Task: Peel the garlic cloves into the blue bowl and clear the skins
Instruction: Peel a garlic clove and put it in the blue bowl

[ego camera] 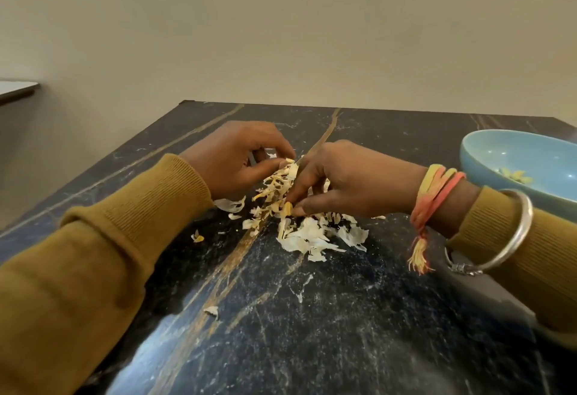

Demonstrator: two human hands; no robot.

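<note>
Bowl (537,148) lies beyond the right wrist and holds a few cloves (516,176). Skins (312,238) are piled under the fingertips. Left hand (237,160) and right hand (346,182) each pinch skins.

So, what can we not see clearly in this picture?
Head view.
Blue bowl: cut off by the right edge, contents partly unseen.
Yellowish piece in the right hand grip: clove or skin, too small.
Under the garlic skins: hidden by the pile and the left hand.
</note>
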